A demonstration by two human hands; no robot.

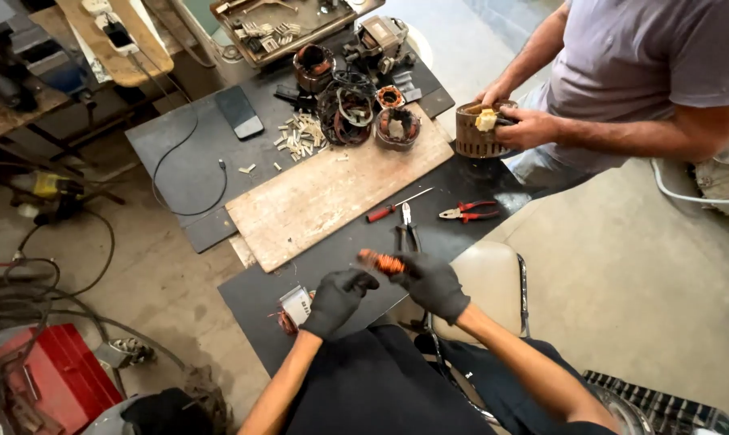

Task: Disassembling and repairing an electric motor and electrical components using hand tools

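I wear black gloves on both hands. My right hand (431, 283) grips a small bundle of copper wire (383, 263) above the dark table mat (251, 300). A little to the left, my left hand (337, 299) has its fingers curled close to the bundle's end; whether it touches the wire I cannot tell. Below my left hand lies a small white-and-copper coil part (295, 307) on the mat.
A worn wooden board (332, 193) lies across the mat. A red-handled screwdriver (390, 209), pliers (467, 213) and cutters (409, 229) lie beside it. Motor stators (346, 113) and a phone (238, 111) sit farther back. Another person holds a round stator (475, 133). A red toolbox (58, 377) stands on the floor.
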